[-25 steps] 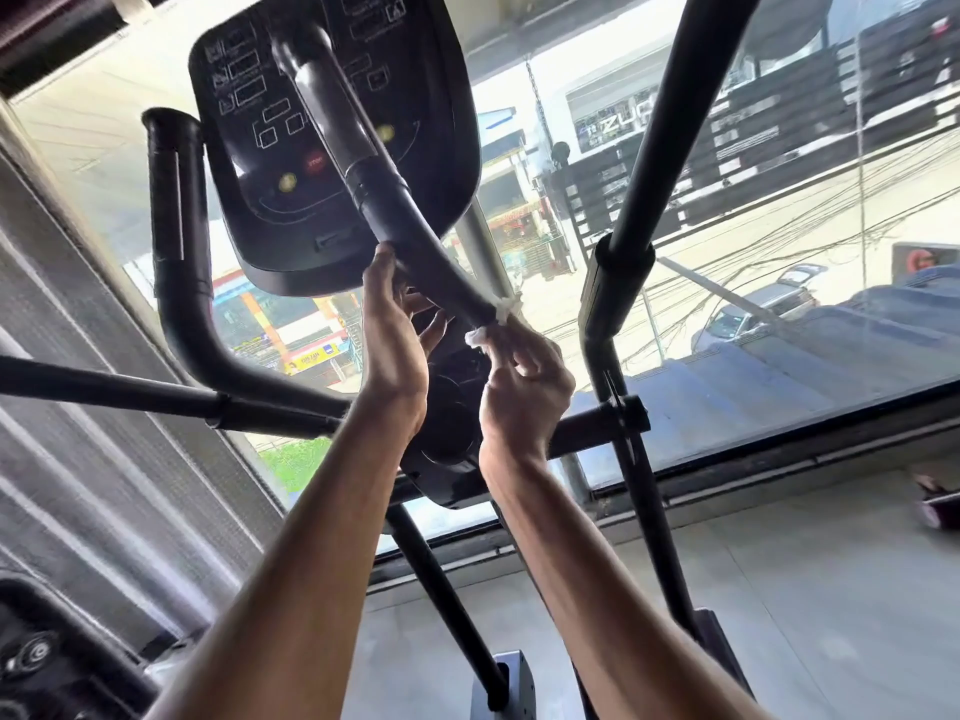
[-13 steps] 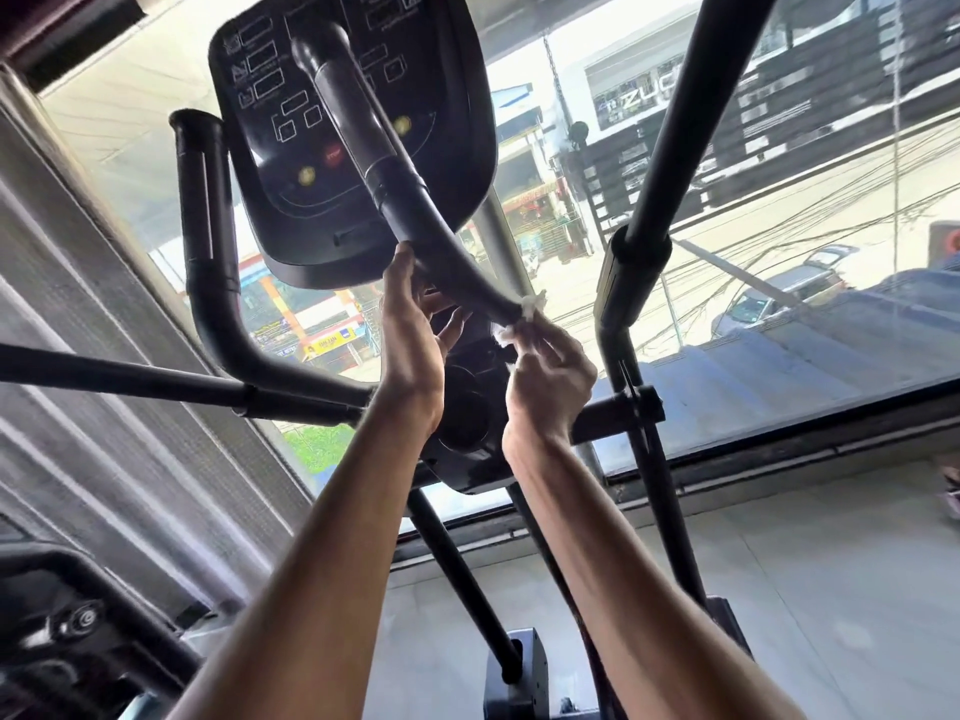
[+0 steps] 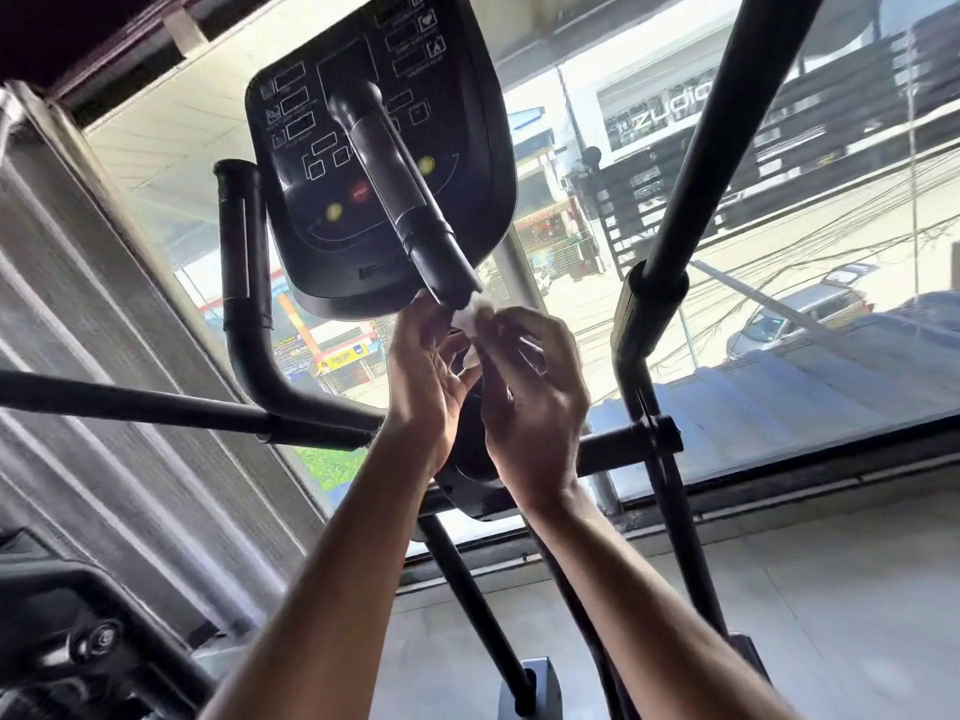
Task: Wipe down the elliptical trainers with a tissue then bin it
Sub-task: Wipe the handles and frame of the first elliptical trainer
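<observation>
Since the earlier frame the left grip (image 3: 426, 376) has come off the black tubular handlebar (image 3: 415, 220), and both grips now meet just below it. The right grip (image 3: 535, 392) pinches the crumpled white tissue (image 3: 470, 319), which touches the bar; whether the left pinches it too I cannot tell. Probably a refold before more wiping. The black button console (image 3: 311, 148) above crowds the bar; a black upright pole (image 3: 691, 189) stands to the right
</observation>
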Available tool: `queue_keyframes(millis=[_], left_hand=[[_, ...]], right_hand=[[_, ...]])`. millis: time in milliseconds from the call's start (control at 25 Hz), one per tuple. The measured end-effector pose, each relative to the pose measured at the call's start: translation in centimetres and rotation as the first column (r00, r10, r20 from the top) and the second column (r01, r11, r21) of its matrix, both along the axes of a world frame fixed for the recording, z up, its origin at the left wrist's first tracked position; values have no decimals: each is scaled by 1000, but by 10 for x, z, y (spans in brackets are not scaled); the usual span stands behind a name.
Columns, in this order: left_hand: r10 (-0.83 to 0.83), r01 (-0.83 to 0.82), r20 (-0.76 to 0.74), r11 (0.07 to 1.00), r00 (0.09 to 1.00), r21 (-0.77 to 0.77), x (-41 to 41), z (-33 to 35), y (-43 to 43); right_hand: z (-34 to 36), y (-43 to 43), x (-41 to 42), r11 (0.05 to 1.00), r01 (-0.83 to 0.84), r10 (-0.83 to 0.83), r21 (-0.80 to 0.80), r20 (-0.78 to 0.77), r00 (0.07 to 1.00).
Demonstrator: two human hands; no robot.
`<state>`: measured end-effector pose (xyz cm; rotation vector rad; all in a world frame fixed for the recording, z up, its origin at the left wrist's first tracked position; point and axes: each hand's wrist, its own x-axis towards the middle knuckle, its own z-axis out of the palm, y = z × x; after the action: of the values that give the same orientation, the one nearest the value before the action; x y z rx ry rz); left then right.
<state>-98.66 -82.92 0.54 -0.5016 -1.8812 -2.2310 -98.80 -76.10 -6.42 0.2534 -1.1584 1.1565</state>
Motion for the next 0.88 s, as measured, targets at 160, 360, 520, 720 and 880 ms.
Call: queue_keyframes(millis=[160,360,520,720,880], left_hand=[[12,-12,14,999,1000,33,3,-1,3],[44,-44,14,999,999,28,5,-3,4],[-16,14,28,995,999,96,4,-4,1],[-51,32,88,977,995,209,-2,-11,2],[-60,24,93,937,994,348,-1,-24,10]], right_hand=[[1,19,-5,944,166,-168,283,-18,986],[39,34,0,859,225,-213,459,-78,974],[75,48,10,741,188,-243,644,-4,970],[91,61,8,605,185,-243,774,-42,969],[118,54,14,308,230,-299,923,-136,945]])
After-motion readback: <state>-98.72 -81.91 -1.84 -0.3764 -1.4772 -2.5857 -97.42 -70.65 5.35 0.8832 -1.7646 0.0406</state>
